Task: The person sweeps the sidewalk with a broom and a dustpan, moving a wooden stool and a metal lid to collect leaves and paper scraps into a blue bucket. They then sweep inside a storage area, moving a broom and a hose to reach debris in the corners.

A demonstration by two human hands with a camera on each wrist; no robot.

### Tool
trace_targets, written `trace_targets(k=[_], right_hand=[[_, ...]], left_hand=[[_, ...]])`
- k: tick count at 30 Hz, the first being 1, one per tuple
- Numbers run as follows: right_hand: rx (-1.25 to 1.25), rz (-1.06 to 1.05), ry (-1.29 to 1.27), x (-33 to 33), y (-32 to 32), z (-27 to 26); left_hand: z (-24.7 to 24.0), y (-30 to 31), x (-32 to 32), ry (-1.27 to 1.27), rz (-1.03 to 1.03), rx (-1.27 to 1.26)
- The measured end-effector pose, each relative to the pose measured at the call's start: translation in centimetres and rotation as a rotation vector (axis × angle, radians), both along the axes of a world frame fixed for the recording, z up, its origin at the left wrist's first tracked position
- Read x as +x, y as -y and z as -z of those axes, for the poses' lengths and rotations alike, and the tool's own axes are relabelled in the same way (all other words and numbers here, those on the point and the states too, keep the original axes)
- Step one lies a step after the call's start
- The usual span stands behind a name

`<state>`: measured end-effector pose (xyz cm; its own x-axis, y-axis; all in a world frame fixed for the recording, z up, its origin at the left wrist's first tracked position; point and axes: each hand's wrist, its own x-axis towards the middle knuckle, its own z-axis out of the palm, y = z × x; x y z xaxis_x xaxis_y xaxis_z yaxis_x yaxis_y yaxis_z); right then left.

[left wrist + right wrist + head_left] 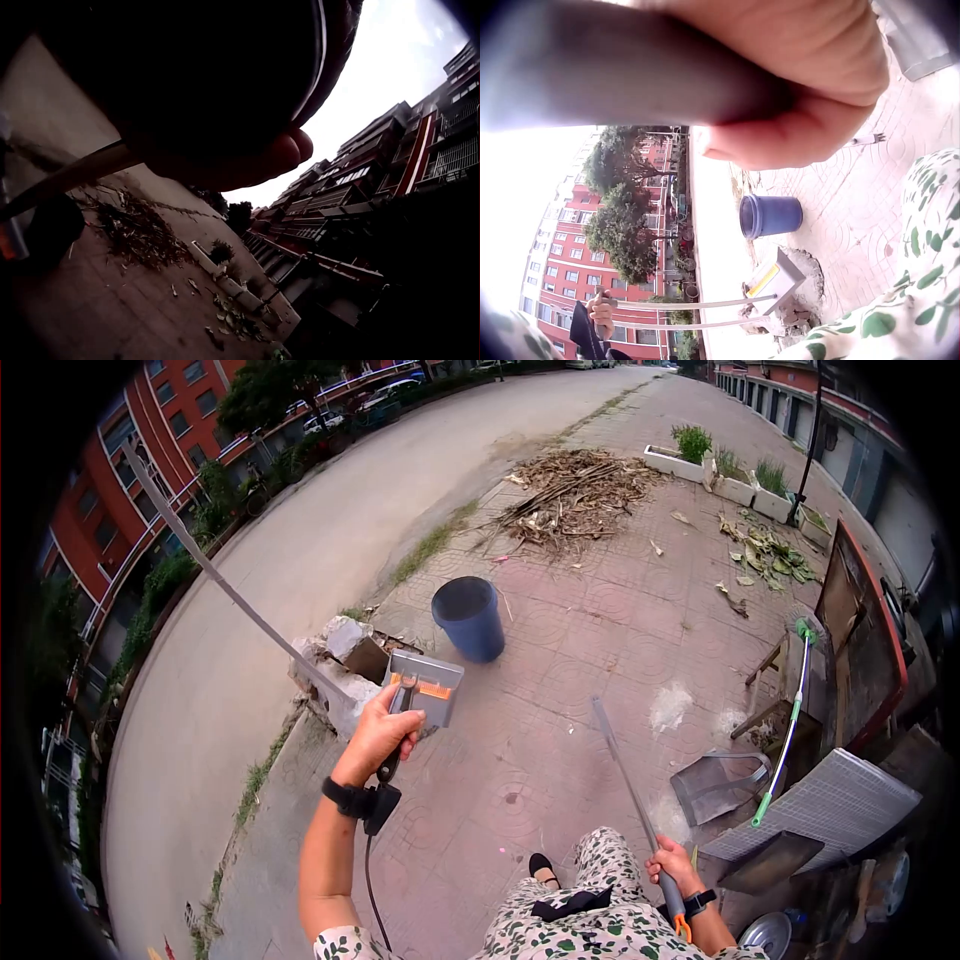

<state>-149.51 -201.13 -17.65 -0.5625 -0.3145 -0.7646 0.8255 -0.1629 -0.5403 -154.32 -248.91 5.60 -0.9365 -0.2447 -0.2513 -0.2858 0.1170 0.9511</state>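
In the head view, my left hand [383, 735] curls round a dark handle [390, 762], with a grey dustpan [445, 705] and orange bristles [432, 688] beyond it. The left wrist view shows dark, shadowed fingers [247, 165] round a pale shaft [82, 169]. My right hand [677, 865] grips a grey pole [632, 790] near its orange-looped end; its far end points up the paving. Close up in the right wrist view, the fingers [780, 139] wrap this pole [630, 71]. A blue bucket [470, 622] stands upright just beyond the dustpan.
Concrete lumps [350, 645] lie left of the dustpan, by a slanting grey post [230, 585]. A heap of dry stalks [575, 495] lies beyond the bucket, with planters [675, 463] behind. At right are a green-headed mop [795, 705], a grey scoop [715, 790] and leaning boards [860, 635].
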Motion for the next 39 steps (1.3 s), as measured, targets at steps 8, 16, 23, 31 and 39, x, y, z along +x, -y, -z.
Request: trace_targets(k=[8, 16, 23, 31, 39], right_hand=[[0.057, 0.017, 0.032, -10.9, 4.6, 3.6], [0.014, 0.102, 0.056, -20.7, 7.1, 5.0], [0.092, 0.125, 0.079, -26.0, 7.9, 5.0], [0.115, 0.188, 0.043, -26.3, 10.3, 5.4], [0.126, 0.286, 0.041, -23.1, 14.8, 5.9]], left_hand=[[6.5, 2.9, -16.4, -0.025, 0.534, -0.875], [17.9, 4.5, -24.4, 0.317, 0.961, -1.417], [20.9, 4.3, -23.0, 0.397, 0.937, -1.334], [18.5, 7.0, -24.4, 0.362, 0.979, -1.352], [10.7, 11.7, -26.8, 0.214, 0.907, -1.262]])
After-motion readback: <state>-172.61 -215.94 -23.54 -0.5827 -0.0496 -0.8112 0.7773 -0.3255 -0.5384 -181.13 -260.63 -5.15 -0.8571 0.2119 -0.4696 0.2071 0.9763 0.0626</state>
